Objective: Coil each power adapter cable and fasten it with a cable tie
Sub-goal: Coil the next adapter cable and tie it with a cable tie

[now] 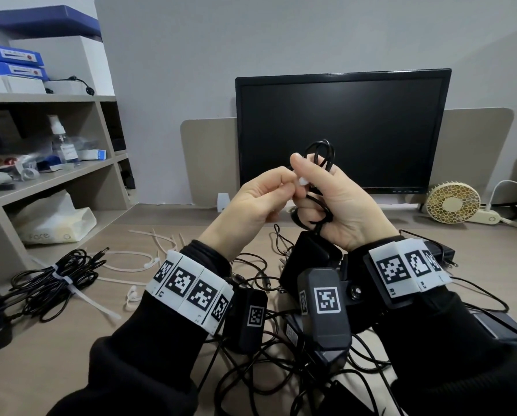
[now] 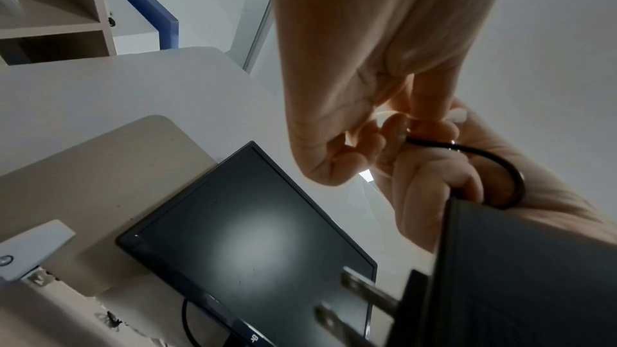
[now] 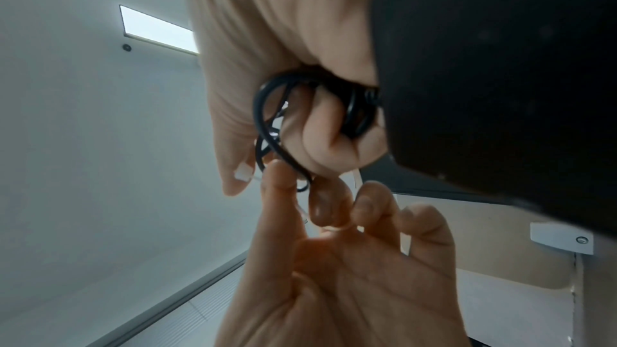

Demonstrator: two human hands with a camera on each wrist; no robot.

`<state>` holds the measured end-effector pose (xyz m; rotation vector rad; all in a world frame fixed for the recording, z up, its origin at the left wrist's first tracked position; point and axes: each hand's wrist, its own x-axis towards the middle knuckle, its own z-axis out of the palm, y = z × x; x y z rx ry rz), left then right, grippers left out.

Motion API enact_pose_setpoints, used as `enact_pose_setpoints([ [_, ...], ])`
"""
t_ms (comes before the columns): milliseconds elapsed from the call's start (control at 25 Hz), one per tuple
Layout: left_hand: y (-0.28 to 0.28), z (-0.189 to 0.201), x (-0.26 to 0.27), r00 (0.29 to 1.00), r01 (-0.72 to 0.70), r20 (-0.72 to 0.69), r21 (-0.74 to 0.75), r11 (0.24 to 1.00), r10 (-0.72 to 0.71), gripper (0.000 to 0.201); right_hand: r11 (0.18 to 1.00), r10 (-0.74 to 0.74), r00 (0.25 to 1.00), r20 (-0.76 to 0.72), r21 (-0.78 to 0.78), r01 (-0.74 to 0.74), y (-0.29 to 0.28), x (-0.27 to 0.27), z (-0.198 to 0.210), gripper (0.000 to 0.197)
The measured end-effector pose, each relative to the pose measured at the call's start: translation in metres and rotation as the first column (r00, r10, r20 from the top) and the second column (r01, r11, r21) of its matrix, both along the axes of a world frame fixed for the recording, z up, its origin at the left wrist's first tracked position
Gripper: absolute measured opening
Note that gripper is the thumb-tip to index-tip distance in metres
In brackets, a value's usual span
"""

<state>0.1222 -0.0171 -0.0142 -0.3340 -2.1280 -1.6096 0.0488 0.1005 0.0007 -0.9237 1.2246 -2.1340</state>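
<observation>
– Two hands, held up in front of the dark monitor (image 1: 341, 130)?

– Yes. Saw both raised close together, well above the desk (image 1: 71, 340).

– Noted what with the right hand (image 1: 338, 202)?

– Found it clenched round the coiled cable (image 1: 326, 151), with black loops poking out above the thumb and below the little finger. Confirmed as much from the right wrist view: fingers curled tight over several turns of cable (image 3: 264, 120).

– And the adapter (image 1: 308, 256)?

– Saw it hanging just below that hand, off the desk. Made out its two flat prongs (image 2: 367, 294) in the left wrist view.

– Noted what with the left hand (image 1: 251, 205)?

– Found it pinching the strap of a white cable tie (image 1: 303, 182) between thumb and forefinger, right against the right hand's thumb. Spotted the tie's square head (image 3: 243, 173) pressed beside that thumb. Could not tell how tightly the loop sat on the coil.

– Anything else on the desk?

– Plenty. Saw a tied bundle (image 1: 56, 274) at the left, cinched with a white tie whose long tail stuck out. Counted no exact number of loose ties (image 1: 125, 265) scattered just beyond it. Found a tangle of black leads (image 1: 251, 355) under the wrists, with more adapters among them. Noted a small cream fan (image 1: 452, 205) to the right of the monitor, and shelves (image 1: 56, 172) at the far left holding bottles and boxes.
</observation>
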Motion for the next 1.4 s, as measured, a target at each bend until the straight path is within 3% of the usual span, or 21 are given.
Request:
enact_pose_setpoints([
  [320,0.005,0.002,-0.001,0.999,-0.047,-0.020,-0.011,0.999,0.047,0.014,0.996,-0.085,0.995,-0.043,-0.039,0.083,-0.004,0.002,0.000,0.033],
  [480,0.005,0.005,-0.003,0.997,-0.079,0.017,0.059,0.995,0.078,0.014,0.995,-0.098,0.995,-0.012,-0.009,0.098,-0.003,0.001,0.001,0.036],
  [640,0.019,0.006,0.003,0.991,-0.136,-0.003,-0.105,0.985,0.137,0.021,0.987,-0.159,0.986,-0.050,0.003,0.159,-0.009,-0.001,-0.004,0.035],
  [800,0.019,0.002,0.002,0.961,-0.277,-0.067,-0.278,0.920,0.269,0.021,0.981,-0.186,0.980,-0.075,-0.065,0.182,-0.009,0.004,-0.004,0.033],
  [920,0.007,0.003,0.001,0.849,-0.528,-0.276,-0.418,0.739,0.451,0.027,0.973,-0.220,0.974,-0.062,-0.086,0.214,-0.007,0.004,-0.002,0.034],
  [1040,0.006,0.005,0.005,0.844,-0.514,-0.361,-0.330,0.792,0.397,0.021,0.965,-0.264,0.958,-0.111,-0.040,0.261,-0.010,0.001,-0.006,0.035],
  [1200,0.009,0.005,0.005,0.866,-0.469,-0.338,-0.288,0.835,0.370,0.020,0.973,-0.231,0.964,-0.134,-0.010,0.231,-0.015,-0.004,-0.012,0.032],
  [1400,0.002,0.007,0.007,0.846,-0.507,-0.395,-0.387,0.770,0.358,0.024,0.971,-0.236,0.958,-0.161,-0.003,0.238,-0.015,0.002,-0.010,0.028],
])
